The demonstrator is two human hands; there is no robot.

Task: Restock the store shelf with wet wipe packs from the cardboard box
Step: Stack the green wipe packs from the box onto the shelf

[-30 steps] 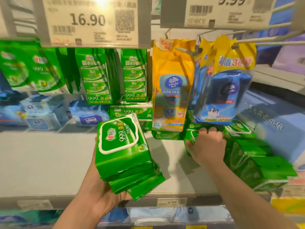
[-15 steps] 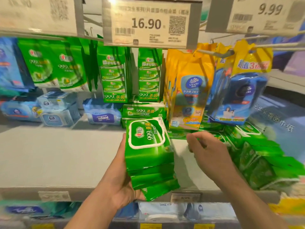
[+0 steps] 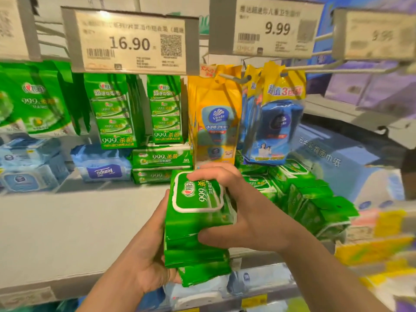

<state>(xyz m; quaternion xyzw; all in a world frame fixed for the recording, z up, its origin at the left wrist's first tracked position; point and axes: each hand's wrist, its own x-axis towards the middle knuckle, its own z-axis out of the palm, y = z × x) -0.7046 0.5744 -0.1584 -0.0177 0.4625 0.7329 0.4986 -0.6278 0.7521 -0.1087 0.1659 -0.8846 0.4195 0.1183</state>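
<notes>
My left hand [image 3: 144,264] cradles a stack of soft green plastic wet wipe packs [image 3: 198,224] from beneath, fingers curled up its side; I judge the lower packs, already skewed, could slide out if that support tilts. My right hand [image 3: 243,212] grips the top pack, fingers over its far edge, thumb against its near side, in front of the grey metal shelf [image 3: 67,226].

Overhead, a 16.90 price tag [image 3: 130,40] left of a 9.99 price tag [image 3: 265,28]. Hanging beneath the latter, a yellow Vinda pack [image 3: 215,113] just beside a blue Vinda three-pack [image 3: 279,122]. Far left, lying flat, a blue Tempo pack [image 3: 102,164]. At right, a blurred blue tissue box [image 3: 337,158].
</notes>
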